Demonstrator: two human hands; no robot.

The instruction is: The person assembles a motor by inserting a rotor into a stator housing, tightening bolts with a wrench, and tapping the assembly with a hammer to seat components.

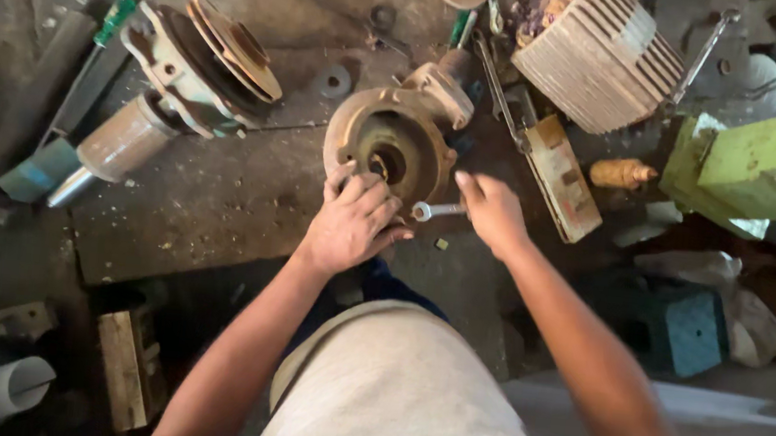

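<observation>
A rusty round pump housing [394, 133] stands on the dirty workshop floor, its open face with a central hole turned toward me. My left hand [351, 222] rests on its lower rim, fingers curled over the edge. My right hand [493, 212] grips a small metal wrench [436, 210], whose ring end points left toward the housing's lower edge. My knee in light trousers [390, 389] fills the bottom centre.
A second pump part with a disc and shaft [184, 75] lies at left beside a green-handled screwdriver [113, 21]. A finned motor casing [603, 54] sits top right, near a green wooden frame [763, 164], a wooden block [562, 178] and a white pipe [2, 389].
</observation>
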